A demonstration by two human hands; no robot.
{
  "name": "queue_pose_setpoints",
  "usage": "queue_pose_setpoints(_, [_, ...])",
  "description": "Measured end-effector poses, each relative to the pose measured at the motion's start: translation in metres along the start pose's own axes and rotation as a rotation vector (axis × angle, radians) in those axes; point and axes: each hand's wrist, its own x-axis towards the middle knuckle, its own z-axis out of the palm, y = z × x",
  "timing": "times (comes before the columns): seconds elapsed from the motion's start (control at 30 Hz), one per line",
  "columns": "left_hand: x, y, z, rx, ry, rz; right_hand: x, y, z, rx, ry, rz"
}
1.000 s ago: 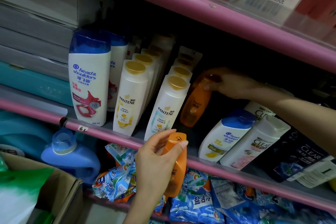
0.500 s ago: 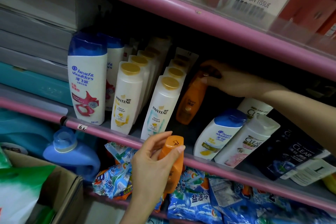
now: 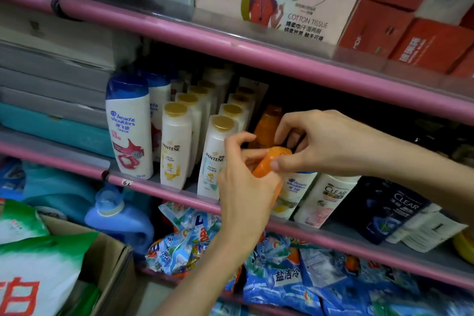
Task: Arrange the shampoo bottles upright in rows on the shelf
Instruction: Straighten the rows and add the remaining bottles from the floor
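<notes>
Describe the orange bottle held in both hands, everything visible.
The orange bottle is small, glossy and looks plastic, with a rounded orange cap end tilted up toward the camera. The left hand wraps its body from below, hiding most of it and any label; the right hand pinches the cap end with thumb and fingertips. It is held off the shelf, in front of the middle tier, just right of the front Pantene bottle and before another orange bottle.

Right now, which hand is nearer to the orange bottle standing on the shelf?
Right. The right hand is just in front of the standing orange bottle, fingers at the cap of the held orange bottle. The left hand grips that held bottle lower down, farther away.
</notes>
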Motion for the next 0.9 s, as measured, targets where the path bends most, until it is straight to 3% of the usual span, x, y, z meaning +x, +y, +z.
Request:
queue_pose_setpoints(0.1, [0.014, 0.010, 0.006, 0.062, 0.019, 0.060, 0.008, 0.006, -0.007, 0.072, -0.012, 0.054])
queue_pose_setpoints(0.37, [-0.007, -0.025, 0.013, 0.345, -0.021, 0.015, 0.058, 0.015, 0.014, -0.075, 0.068, 0.082])
queue_pose_setpoints(0.5, [-0.027, -0.052, 0.016, 0.445, -0.125, -0.127, 0.083, 0.022, 0.022, -0.113, 0.025, 0.101])
queue_pose_setpoints(0.9, [0.012, -0.075, 0.042, 0.442, -0.139, -0.345, 0.103, 0.045, 0.039, -0.008, -0.026, -0.032])
